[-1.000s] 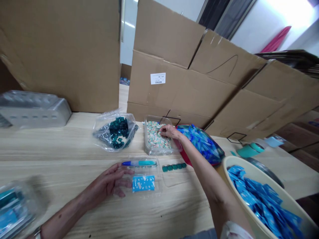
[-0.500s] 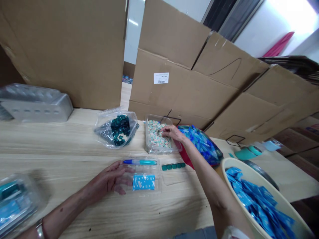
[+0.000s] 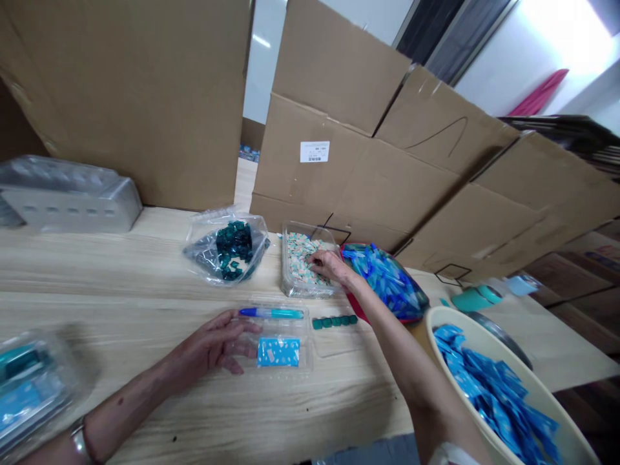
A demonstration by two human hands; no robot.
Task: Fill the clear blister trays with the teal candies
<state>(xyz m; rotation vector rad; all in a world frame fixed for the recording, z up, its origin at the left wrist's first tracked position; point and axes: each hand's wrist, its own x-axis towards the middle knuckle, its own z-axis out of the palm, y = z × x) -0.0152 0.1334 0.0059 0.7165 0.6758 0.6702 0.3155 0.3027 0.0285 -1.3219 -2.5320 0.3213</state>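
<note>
Pressing the clear tray [image 3: 339, 345] flat under the open left hand [image 3: 213, 345], with pen [image 3: 271, 313], blue packet [image 3: 278, 352] and green row [image 3: 335, 320] already seated just beyond its fingertips. Fingering pale pieces [image 3: 298, 258] inside the box [image 3: 285, 278] with the curled right hand [image 3: 327, 265]; cannot tell whether any is caught. None in the tray yet.

Nothing here can be read letter for letter. One white label [image 3: 314, 152] sticks to the front of the middle box [image 3: 358, 187], at 12 o'clock from the view's centre. It carries a few short rows of dark print, too small to make out. At 3 o'clock from the label a black pen curve [image 3: 438, 132] runs across the box's flap, a loose stroke and no letter. Two black square outlines stand at the boxes' lower edges, one [image 3: 334, 232] at 6 o'clock from the label and one [image 3: 448, 274] at 4 o'clock. The blue card [image 3: 278, 352], at 3 o'clock from the left hand [image 3: 213, 345], shows only pale flecks.
</note>
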